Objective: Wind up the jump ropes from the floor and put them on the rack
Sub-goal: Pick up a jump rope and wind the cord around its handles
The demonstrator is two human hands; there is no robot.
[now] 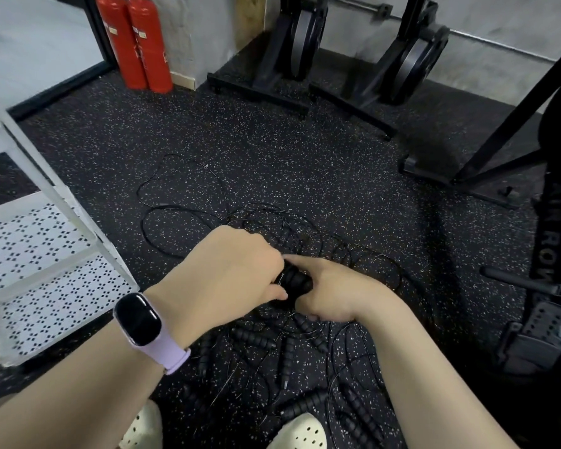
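Observation:
Several black jump ropes lie tangled on the speckled floor, their thin cords (188, 218) looping out ahead of me. Ribbed foam handles (253, 338) are scattered near my feet. My left hand (227, 270) and my right hand (334, 291) meet over a pair of black handles (293, 281). Both hands have fingers curled round those handles, holding them together just above the pile. A white perforated metal rack (46, 270) stands to my left, its shelf at floor level.
Two red fire extinguishers (136, 43) lean at the back wall. Black rowing machines (305, 59) stand upright behind the ropes, and another black machine frame (544, 254) stands close on the right. My pale clogs (305, 432) are at the bottom edge.

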